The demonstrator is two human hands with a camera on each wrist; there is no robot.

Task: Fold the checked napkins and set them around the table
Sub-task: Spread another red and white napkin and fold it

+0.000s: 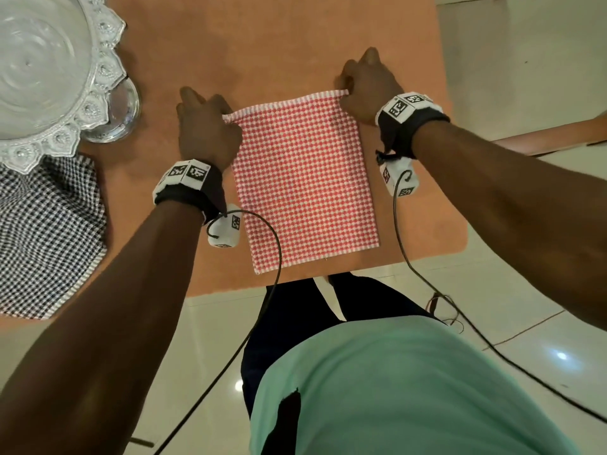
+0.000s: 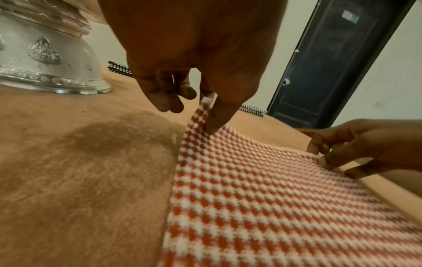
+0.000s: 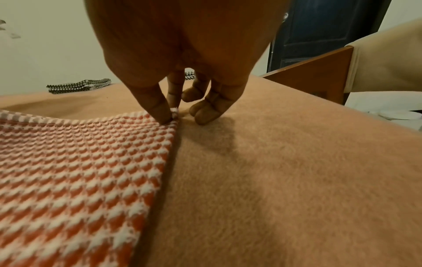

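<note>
Red-and-white checked cloth napkin [image 1: 303,182] lies flat on the tan felt-covered bench [image 1: 262,44], long axis running away from the person (waffle-textured weave); left hand [image 1: 205,128] and right hand [image 1: 368,88] each pinch a far corner.

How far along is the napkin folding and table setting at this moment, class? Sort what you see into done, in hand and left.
Done: folded black checked napkins already sit at the table's far side. In hand: the left hand and right hand each pinch a far corner of the red checked napkin, which lies flat on the table. Left: finishing and placing it, then the unfolded black checked napkin.
</note>
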